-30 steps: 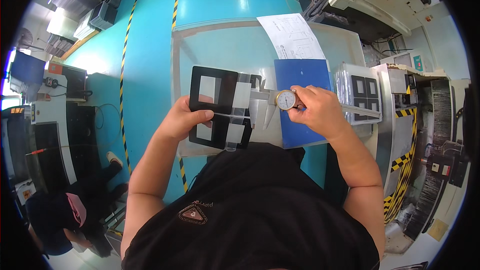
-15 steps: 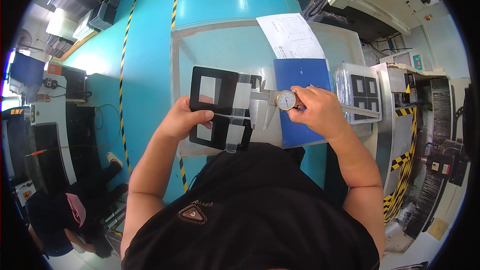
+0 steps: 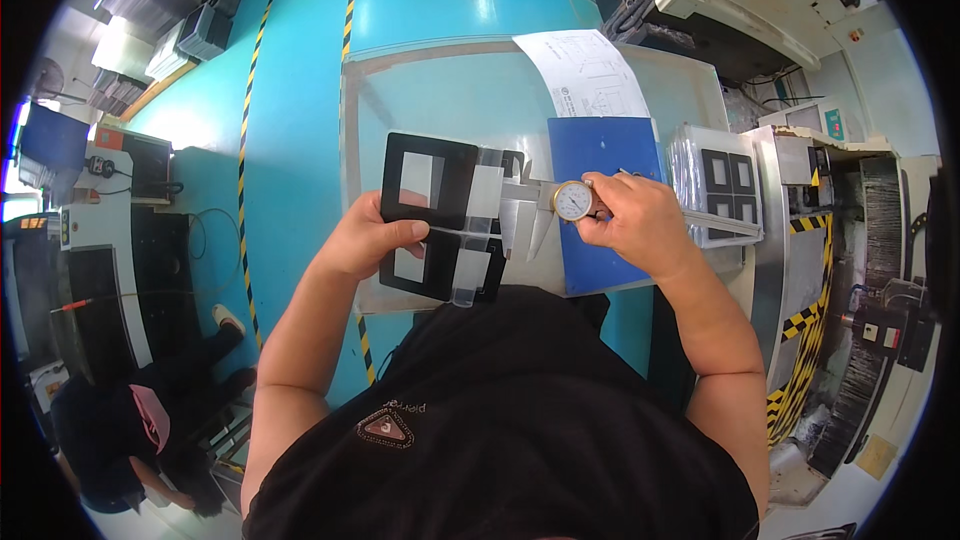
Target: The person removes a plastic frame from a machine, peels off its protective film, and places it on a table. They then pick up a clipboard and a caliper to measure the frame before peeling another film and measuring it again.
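My left hand grips a flat black panel by its left edge, thumb on top. The panel has rectangular windows and pale translucent strips along its right part. My right hand is closed round a dial caliper, whose round white dial faces up and whose beam sticks out to the right past the hand. The caliper's jaws lie at the panel's right edge; whether they touch it I cannot tell. Beneath the caliper and right hand lies a blue folder on the table.
On the table, a white drawing sheet sits beyond the folder. A plastic-wrapped stack with black square frames is at the right. Machines stand along the right side. Another person is at the lower left.
Both hands, the panel and the caliper are almost where they were. At the lower left, the other person's arm has shifted slightly.
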A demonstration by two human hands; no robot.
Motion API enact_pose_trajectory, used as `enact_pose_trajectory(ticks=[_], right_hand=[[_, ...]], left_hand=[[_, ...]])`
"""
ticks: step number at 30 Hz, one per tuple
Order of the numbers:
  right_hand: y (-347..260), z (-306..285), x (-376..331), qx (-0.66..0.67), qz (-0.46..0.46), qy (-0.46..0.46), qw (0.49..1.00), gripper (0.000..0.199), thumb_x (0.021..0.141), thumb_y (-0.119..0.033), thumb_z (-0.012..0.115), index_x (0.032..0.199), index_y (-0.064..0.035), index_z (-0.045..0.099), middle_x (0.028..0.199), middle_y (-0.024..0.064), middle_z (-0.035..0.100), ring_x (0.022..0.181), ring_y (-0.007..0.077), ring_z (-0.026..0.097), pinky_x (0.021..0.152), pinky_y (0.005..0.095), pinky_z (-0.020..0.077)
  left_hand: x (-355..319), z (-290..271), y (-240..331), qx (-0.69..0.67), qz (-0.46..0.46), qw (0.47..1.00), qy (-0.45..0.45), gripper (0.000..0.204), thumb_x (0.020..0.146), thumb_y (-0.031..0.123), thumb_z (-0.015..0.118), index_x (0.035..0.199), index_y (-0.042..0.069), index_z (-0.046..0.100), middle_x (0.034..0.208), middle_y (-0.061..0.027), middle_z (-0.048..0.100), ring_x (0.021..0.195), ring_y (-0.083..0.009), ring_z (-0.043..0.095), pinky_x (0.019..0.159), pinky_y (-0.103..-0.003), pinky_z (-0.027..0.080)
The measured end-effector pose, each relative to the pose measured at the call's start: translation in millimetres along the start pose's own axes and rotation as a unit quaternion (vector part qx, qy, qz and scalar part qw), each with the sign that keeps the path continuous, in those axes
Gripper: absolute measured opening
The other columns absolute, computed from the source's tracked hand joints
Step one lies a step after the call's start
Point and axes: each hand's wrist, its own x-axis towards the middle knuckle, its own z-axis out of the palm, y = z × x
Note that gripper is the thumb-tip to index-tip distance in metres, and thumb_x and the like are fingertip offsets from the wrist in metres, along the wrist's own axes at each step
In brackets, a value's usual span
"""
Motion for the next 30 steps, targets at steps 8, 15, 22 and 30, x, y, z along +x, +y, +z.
enact_pose_trajectory(ticks=[8, 15, 22, 30], right_hand=[[0.0, 1.3, -1.8, 0.004, 0.002, 0.001, 1.0, 0.026, 0.068, -0.02, 0.071, 0.089, -0.0073, 0.064, 0.061, 0.0016, 0.054, 0.053, 0.0194, 0.057, 0.05, 0.0316, 0.0487], [-0.7, -0.5, -2.1, -0.003, 0.006, 0.0, 1.0, 0.025, 0.068, -0.02, 0.071, 0.088, -0.0072, 0.064, 0.061, 0.0018, 0.054, 0.053, 0.0194, 0.057, 0.048, 0.0315, 0.0482], [0.8, -0.4, -2.7, -0.006, 0.005, -0.002, 1.0, 0.024, 0.068, -0.02, 0.07, 0.086, -0.0074, 0.062, 0.06, 0.0022, 0.053, 0.052, 0.0199, 0.057, 0.047, 0.0318, 0.0477], [2.4, 1.0, -3.4, 0.001, 0.008, -0.002, 1.0, 0.024, 0.068, -0.02, 0.07, 0.087, -0.0073, 0.062, 0.061, 0.0022, 0.053, 0.052, 0.0201, 0.057, 0.048, 0.0322, 0.0481]], left_hand=[[0.7, 0.1, 0.0, -0.001, -0.002, 1.0, 0.0, 0.02, 0.081, 0.007, 0.073, 0.097, -0.003, 0.066, 0.084, -0.0074, 0.066, 0.074, -0.0166, 0.065, 0.065, -0.031, 0.057], [1.5, 1.2, 1.3, 0.002, 0.001, 1.0, -0.004, 0.02, 0.081, 0.008, 0.073, 0.097, -0.003, 0.067, 0.084, -0.0072, 0.065, 0.075, -0.0164, 0.065, 0.064, -0.031, 0.057], [3.0, 2.3, 2.7, 0.006, -0.003, 1.0, -0.003, 0.02, 0.081, 0.008, 0.072, 0.097, -0.003, 0.067, 0.084, -0.0072, 0.066, 0.075, -0.0168, 0.065, 0.064, -0.031, 0.057], [3.9, 3.9, 4.5, 0.012, -0.001, 1.0, -0.008, 0.02, 0.081, 0.007, 0.071, 0.098, -0.003, 0.067, 0.084, -0.0076, 0.066, 0.075, -0.0171, 0.065, 0.065, -0.031, 0.056]])
